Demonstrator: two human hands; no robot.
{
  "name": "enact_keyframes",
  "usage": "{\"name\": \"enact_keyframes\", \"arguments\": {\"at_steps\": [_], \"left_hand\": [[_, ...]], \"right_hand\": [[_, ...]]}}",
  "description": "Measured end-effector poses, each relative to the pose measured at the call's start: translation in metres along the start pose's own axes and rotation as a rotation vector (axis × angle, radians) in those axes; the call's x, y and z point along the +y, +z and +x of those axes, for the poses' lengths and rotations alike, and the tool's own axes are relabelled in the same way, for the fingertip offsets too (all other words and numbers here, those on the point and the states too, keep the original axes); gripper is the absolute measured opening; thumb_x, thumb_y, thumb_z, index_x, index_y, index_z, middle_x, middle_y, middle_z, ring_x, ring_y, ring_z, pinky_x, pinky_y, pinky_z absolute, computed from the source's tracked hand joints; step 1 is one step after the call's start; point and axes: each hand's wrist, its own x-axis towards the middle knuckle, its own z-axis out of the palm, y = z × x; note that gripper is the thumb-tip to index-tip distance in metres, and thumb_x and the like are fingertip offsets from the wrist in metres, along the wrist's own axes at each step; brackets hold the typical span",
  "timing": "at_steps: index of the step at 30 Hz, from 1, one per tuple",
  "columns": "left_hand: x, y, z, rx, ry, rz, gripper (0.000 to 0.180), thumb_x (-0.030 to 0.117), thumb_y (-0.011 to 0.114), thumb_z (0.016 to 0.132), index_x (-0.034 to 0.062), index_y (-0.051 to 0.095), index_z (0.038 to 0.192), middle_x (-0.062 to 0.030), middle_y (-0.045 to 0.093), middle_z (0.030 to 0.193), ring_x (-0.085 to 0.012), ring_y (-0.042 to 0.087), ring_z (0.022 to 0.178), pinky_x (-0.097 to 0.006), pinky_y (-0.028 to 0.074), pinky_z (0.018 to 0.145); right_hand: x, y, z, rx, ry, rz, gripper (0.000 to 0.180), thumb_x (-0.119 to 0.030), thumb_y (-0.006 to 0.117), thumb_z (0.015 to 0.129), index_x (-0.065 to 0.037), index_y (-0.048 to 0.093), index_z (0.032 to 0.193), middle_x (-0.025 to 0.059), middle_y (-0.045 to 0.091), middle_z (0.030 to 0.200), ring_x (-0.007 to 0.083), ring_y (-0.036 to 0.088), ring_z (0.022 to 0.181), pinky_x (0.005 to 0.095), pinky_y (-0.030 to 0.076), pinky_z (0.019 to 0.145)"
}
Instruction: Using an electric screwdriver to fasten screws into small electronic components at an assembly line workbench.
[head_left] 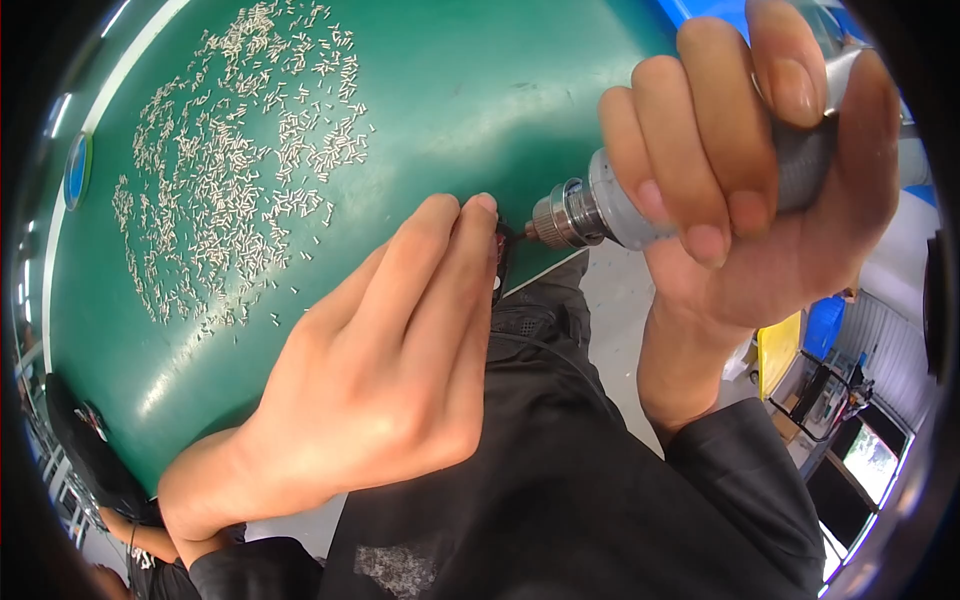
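Observation:
My right hand [740, 210] is wrapped round an electric screwdriver [615, 195] with a grey translucent body and a metal nose. Its tip points left and meets a small dark part [503, 262] at the table's near edge. The fingers of my left hand [375, 370] are pressed together along that part and hide most of it, so its kind cannot be made out. Many small silvery screws [235, 185] lie scattered over the green tabletop [480, 100], beyond my left hand and to its left.
A round blue dish-like object [77, 172] sits at the table's far left rim. Another person's arm [145, 535] shows at the lower left. Off to the right, beyond my arm, are a yellow panel [778, 352] and a blue container [824, 325] above the floor.

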Motion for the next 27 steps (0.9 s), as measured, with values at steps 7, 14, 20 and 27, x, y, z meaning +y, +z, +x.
{"name": "enact_keyframes", "arguments": {"at_steps": [7, 14, 20, 27], "left_hand": [[0.001, 0.002, 0.001, 0.020, -0.023, -0.049, 0.036, -0.007, 0.065, 0.062, -0.0176, 0.062, 0.096, -0.0228, 0.061, 0.107, -0.0337, 0.060, 0.094, -0.037, 0.056, 0.063], [-0.007, -0.006, -0.005, 0.019, -0.039, -0.044, 0.036, -0.005, 0.064, 0.064, -0.0150, 0.062, 0.098, -0.0197, 0.060, 0.107, -0.0301, 0.060, 0.098, -0.033, 0.056, 0.063], [-0.010, -0.018, -0.014, -0.125, -0.046, -0.163, 0.031, 0.000, 0.064, 0.068, -0.0123, 0.062, 0.096, -0.0198, 0.061, 0.106, -0.0294, 0.059, 0.099, -0.031, 0.056, 0.069], [-0.019, -0.071, -0.088, 0.021, -0.562, 0.060, 0.042, -0.004, 0.063, 0.068, -0.0013, 0.063, 0.110, -0.0174, 0.061, 0.114, -0.0351, 0.060, 0.103, -0.042, 0.049, 0.088]], "right_hand": [[-0.001, 0.003, 0.003, -0.095, 0.049, -0.008, 0.033, -0.043, 0.044, 0.099, -0.010, 0.050, 0.095, -0.0041, 0.043, 0.062, 0.0071, 0.042, 0.050, 0.0238, 0.037, 0.058], [0.004, 0.019, 0.021, -0.213, 0.038, -0.005, 0.032, -0.041, 0.047, 0.099, -0.011, 0.049, 0.092, -0.0044, 0.043, 0.062, 0.0068, 0.042, 0.049, 0.0233, 0.037, 0.057], [0.020, 0.016, 0.028, -0.197, -0.084, 0.231, 0.025, -0.027, 0.063, 0.092, -0.010, 0.048, 0.080, -0.0031, 0.050, 0.053, 0.0063, 0.044, 0.036, 0.0199, 0.040, 0.040], [0.017, -0.006, 0.003, 0.165, -0.149, 0.504, 0.020, -0.024, 0.044, 0.100, -0.007, 0.044, 0.089, 0.0000, 0.041, 0.055, 0.0100, 0.040, 0.041, 0.0263, 0.038, 0.050]]}}
